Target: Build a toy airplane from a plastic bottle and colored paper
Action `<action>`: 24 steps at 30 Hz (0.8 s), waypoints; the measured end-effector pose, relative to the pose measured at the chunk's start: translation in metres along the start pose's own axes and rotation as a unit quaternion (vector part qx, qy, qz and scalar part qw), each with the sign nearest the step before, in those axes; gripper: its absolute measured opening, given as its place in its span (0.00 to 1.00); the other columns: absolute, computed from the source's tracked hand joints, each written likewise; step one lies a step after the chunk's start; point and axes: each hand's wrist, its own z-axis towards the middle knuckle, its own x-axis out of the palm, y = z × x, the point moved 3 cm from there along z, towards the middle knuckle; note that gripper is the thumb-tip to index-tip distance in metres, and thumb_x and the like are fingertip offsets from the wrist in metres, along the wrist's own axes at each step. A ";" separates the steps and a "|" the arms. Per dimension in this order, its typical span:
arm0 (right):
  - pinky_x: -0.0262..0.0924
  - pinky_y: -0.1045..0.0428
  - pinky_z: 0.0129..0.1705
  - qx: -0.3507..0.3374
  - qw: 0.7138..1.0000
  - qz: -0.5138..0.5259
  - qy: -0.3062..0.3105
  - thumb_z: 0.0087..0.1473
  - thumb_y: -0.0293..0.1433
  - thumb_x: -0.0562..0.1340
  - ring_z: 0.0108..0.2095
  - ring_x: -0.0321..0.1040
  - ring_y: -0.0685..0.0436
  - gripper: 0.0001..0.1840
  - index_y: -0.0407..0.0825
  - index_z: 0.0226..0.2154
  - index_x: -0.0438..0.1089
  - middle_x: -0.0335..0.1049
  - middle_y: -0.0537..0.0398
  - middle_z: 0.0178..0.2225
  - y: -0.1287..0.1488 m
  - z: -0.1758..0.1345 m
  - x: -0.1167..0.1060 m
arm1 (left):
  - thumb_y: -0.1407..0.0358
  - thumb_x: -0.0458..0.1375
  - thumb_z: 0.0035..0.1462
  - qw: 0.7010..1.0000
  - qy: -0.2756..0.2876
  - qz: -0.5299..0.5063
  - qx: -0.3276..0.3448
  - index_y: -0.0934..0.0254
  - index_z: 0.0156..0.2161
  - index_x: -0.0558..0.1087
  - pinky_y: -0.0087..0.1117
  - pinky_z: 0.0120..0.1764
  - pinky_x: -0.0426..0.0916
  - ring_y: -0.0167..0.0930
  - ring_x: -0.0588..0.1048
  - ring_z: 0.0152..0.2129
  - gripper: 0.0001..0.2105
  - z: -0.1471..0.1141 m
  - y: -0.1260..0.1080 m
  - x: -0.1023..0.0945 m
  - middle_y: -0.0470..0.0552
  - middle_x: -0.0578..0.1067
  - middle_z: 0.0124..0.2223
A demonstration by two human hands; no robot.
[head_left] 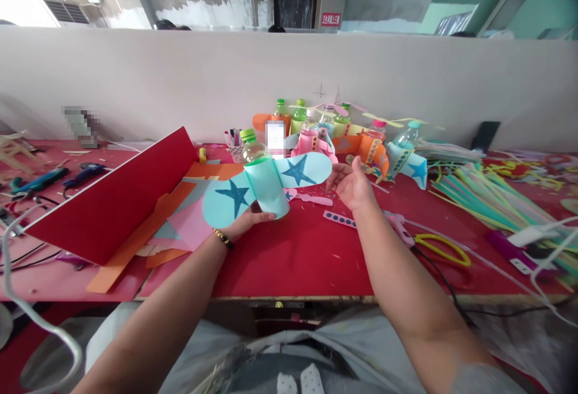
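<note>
A bottle airplane (267, 186) is held up over the red table by my left hand (246, 220), closed around its lower end. Its clear bottle has a green cap and a light blue paper wrap, and each rounded wing carries a dark blue star. My right hand (350, 186) is raised beside the right wing's tip with fingers spread and nothing in them; whether it touches the wing I cannot tell. Beneath them lie a pink paper propeller (311, 199) and a pink strip with dark dots (339, 218).
Several finished bottle planes (311, 135) stand along the white partition (203, 75). Left are a red board (117, 201) and coloured paper sheets (189, 219). Right lie a pink glue gun (400, 228), yellow-handled scissors (445, 249), pastel strips (483, 201) and a purple power strip (519, 252).
</note>
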 end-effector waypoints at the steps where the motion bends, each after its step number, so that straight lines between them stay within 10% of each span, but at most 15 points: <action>1: 0.61 0.50 0.28 -0.003 1.000 0.002 0.003 0.47 0.64 0.55 0.25 0.68 0.44 0.34 0.50 0.29 0.74 0.70 0.54 0.21 0.001 0.000 0.001 | 0.65 0.72 0.36 0.999 0.024 0.003 -0.025 0.62 0.47 0.75 0.45 0.52 0.64 0.48 0.70 0.51 0.28 -0.001 0.004 -0.003 0.58 0.76 0.50; 12: 0.59 0.51 0.26 -0.016 1.000 -0.017 0.006 0.49 0.61 0.57 0.22 0.65 0.47 0.32 0.49 0.28 0.75 0.68 0.54 0.21 -0.002 -0.002 0.005 | 0.62 0.67 0.45 0.998 0.055 -0.027 -0.004 0.66 0.38 0.77 0.34 0.32 0.67 0.36 0.73 0.29 0.14 -0.019 -0.018 -0.009 0.56 0.77 0.34; 24: 0.59 0.53 0.23 -0.045 0.997 -0.007 -0.057 0.51 0.57 0.60 0.19 0.63 0.50 0.28 0.48 0.26 0.75 0.66 0.55 0.18 -0.006 0.001 -0.006 | 0.58 0.66 0.46 0.962 0.112 -0.103 -0.227 0.55 0.48 0.75 0.42 0.45 0.67 0.44 0.74 0.44 0.21 -0.137 0.002 0.034 0.55 0.76 0.48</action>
